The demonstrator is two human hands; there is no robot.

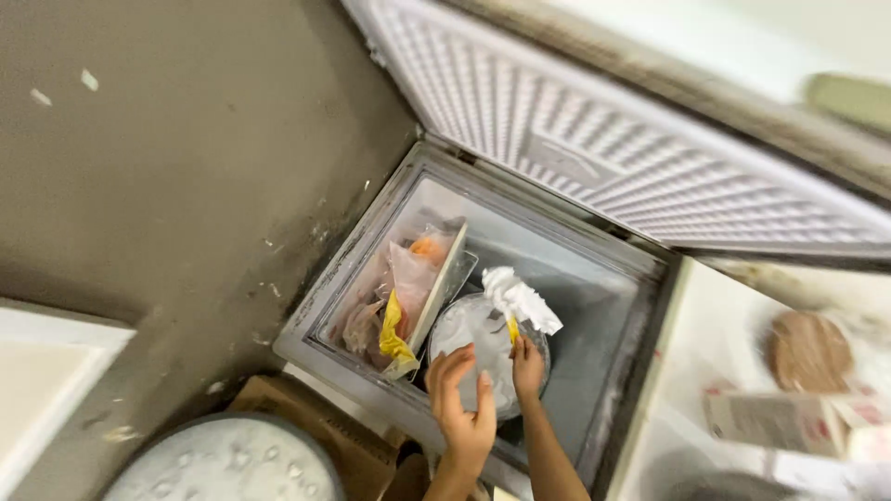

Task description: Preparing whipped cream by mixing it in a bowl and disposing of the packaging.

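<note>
clear food bags (408, 278) in freezer (594, 306), white bag (483, 348)

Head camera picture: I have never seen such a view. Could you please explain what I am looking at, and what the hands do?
One camera sits on a person's head and looks down. Below is an open chest freezer, its lid raised. Inside lie food bags and a round white tub. The right hand pinches the knot of a white bag over the tub. The left hand is open beside it, holding nothing. A bucket and cardboard box stand on the floor.
</note>
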